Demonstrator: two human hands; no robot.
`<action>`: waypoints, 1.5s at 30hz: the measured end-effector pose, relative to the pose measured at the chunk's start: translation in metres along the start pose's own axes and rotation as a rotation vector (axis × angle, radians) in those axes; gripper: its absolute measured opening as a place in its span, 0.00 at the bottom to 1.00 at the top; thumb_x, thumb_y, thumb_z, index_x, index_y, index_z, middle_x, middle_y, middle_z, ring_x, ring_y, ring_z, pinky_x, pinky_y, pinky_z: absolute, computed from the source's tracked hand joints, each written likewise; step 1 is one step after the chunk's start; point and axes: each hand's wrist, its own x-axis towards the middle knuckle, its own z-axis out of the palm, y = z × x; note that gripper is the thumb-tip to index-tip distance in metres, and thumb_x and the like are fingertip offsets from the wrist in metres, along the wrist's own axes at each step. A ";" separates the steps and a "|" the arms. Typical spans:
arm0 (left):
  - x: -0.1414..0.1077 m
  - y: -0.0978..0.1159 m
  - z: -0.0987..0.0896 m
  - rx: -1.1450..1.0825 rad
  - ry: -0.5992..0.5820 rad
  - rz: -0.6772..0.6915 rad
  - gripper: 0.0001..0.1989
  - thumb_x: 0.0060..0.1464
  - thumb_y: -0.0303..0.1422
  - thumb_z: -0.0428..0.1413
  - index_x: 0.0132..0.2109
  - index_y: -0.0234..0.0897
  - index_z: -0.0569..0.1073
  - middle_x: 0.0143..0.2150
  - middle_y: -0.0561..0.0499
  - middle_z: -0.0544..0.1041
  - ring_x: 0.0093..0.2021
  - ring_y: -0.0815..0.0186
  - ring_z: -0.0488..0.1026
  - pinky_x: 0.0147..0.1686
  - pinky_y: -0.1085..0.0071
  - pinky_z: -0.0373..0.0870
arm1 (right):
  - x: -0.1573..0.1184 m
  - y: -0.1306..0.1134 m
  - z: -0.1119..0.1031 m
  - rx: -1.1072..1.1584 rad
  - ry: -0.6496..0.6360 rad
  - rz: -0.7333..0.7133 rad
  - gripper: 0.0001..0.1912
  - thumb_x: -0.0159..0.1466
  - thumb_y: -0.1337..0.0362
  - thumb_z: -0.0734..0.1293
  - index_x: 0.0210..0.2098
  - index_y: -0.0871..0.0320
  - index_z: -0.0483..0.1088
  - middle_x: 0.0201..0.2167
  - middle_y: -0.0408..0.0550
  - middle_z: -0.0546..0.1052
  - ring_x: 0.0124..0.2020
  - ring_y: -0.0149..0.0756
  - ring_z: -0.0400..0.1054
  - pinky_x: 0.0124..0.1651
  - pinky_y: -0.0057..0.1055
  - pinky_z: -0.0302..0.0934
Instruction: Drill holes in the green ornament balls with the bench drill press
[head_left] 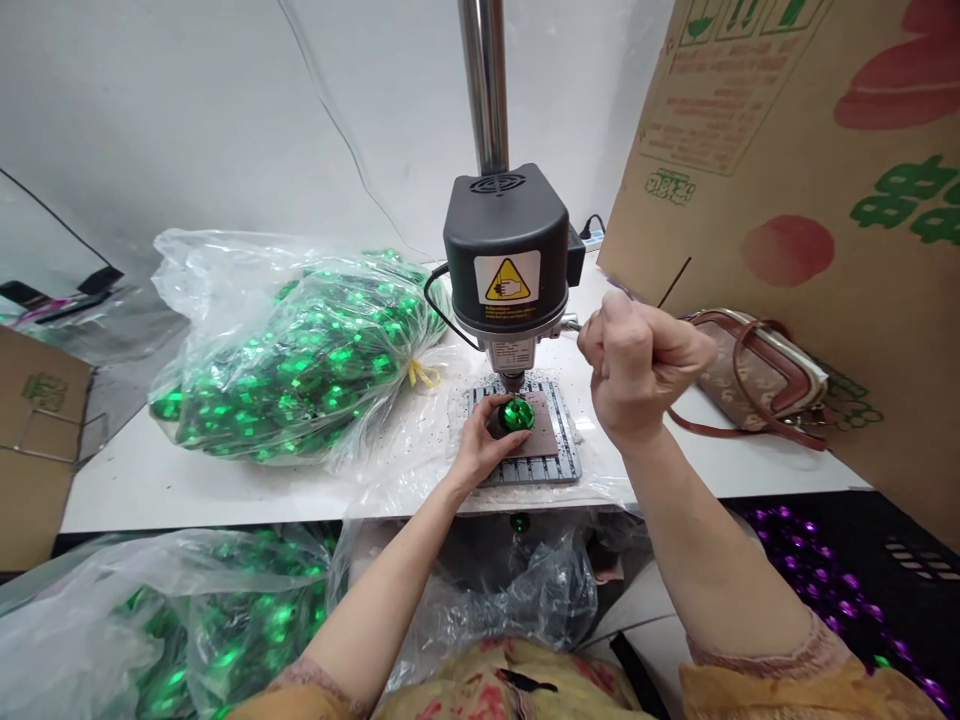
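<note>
A small drill press (507,250) with a black motor housing and a yellow warning label stands in front of me. Under its bit, my left hand (486,438) holds a shiny green ball (517,413) between thumb and fingers, on a pinkish board (546,440) over the slotted metal base (568,462). The bit's tip meets the top of the ball; I cannot tell whether it has gone in. To the right of the motor, my right hand (637,365) is closed in a fist around the press's feed lever (571,324), most of which the fingers hide.
A tied clear bag (300,360) of green shiny pieces lies left on the white table (202,490). Another open bag (225,620) of green ones sits below. At right are a handbag (757,375), a large carton (720,220) and purple shiny balls (817,565). Dark shavings surround the base.
</note>
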 end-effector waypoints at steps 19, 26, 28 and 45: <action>-0.003 0.006 0.002 -0.036 0.005 -0.002 0.27 0.44 0.39 0.71 0.51 0.39 0.74 0.49 0.46 0.76 0.50 0.56 0.74 0.53 0.59 0.71 | -0.016 0.020 -0.012 -0.006 -0.016 -0.165 0.28 0.64 0.60 0.63 0.14 0.57 0.45 0.11 0.38 0.49 0.15 0.22 0.45 0.21 0.31 0.42; -0.004 0.006 0.002 -0.015 -0.007 0.006 0.26 0.46 0.38 0.70 0.51 0.40 0.73 0.49 0.46 0.75 0.50 0.57 0.74 0.53 0.60 0.70 | -0.020 0.028 -0.017 -0.002 -0.056 -0.260 0.27 0.63 0.64 0.63 0.15 0.58 0.43 0.12 0.38 0.50 0.15 0.22 0.47 0.20 0.30 0.46; -0.003 0.006 0.002 -0.012 -0.010 0.007 0.26 0.46 0.38 0.70 0.51 0.40 0.73 0.49 0.46 0.75 0.50 0.57 0.73 0.53 0.60 0.69 | -0.021 0.030 -0.017 0.032 -0.063 -0.305 0.26 0.61 0.66 0.64 0.16 0.58 0.43 0.12 0.37 0.49 0.15 0.21 0.46 0.20 0.29 0.46; -0.005 0.011 0.005 0.033 0.049 0.029 0.25 0.47 0.39 0.69 0.51 0.37 0.72 0.48 0.46 0.77 0.48 0.59 0.76 0.50 0.62 0.73 | 0.003 0.002 -0.001 -0.041 -0.021 -0.004 0.26 0.65 0.60 0.64 0.14 0.58 0.52 0.14 0.37 0.50 0.16 0.20 0.49 0.21 0.29 0.44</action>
